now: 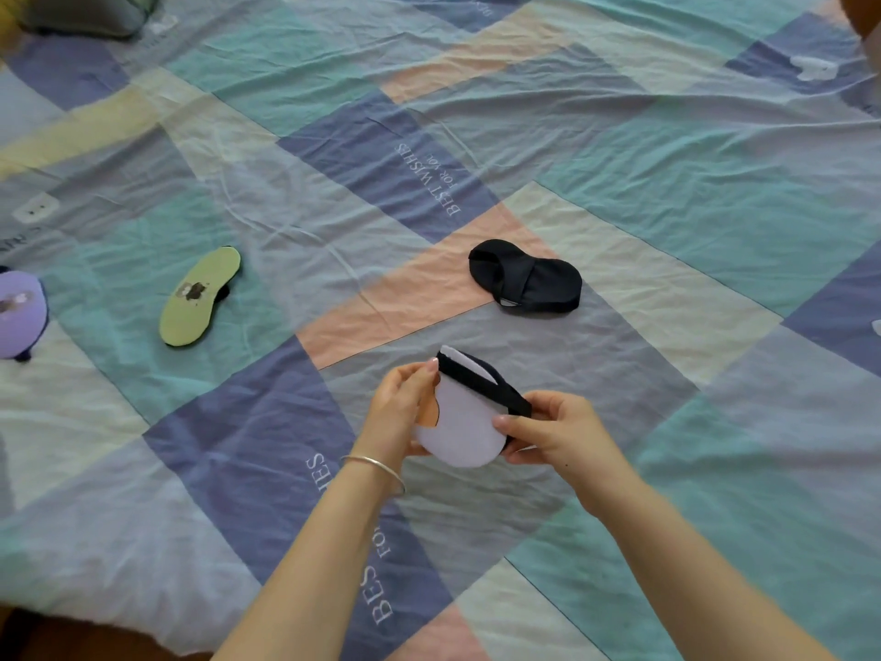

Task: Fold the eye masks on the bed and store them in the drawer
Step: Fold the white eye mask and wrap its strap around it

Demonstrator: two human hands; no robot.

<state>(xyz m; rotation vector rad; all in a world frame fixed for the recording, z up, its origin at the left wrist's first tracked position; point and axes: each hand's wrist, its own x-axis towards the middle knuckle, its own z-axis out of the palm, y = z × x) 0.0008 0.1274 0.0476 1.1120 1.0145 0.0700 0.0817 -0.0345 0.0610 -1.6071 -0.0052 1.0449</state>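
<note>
I hold a pale lilac eye mask (pixel 465 429), folded in half, just above the bed, with its black strap running across the top. My left hand (pixel 403 405) pinches its left edge and my right hand (pixel 555 429) grips the right side at the strap. A black eye mask (pixel 527 276) lies flat on the bedspread beyond my hands. To the left lie a green eye mask (pixel 198 298) with a small dark print and, at the frame's left edge, a purple eye mask (pixel 19 317), partly cut off. No drawer is in view.
The patchwork bedspread (pixel 333 183) in teal, blue, pink and cream covers nearly the whole view, creased in places. A grey-green pillow (pixel 86 11) sits at the top left corner. The bed's near edge (pixel 71 617) shows at the bottom left.
</note>
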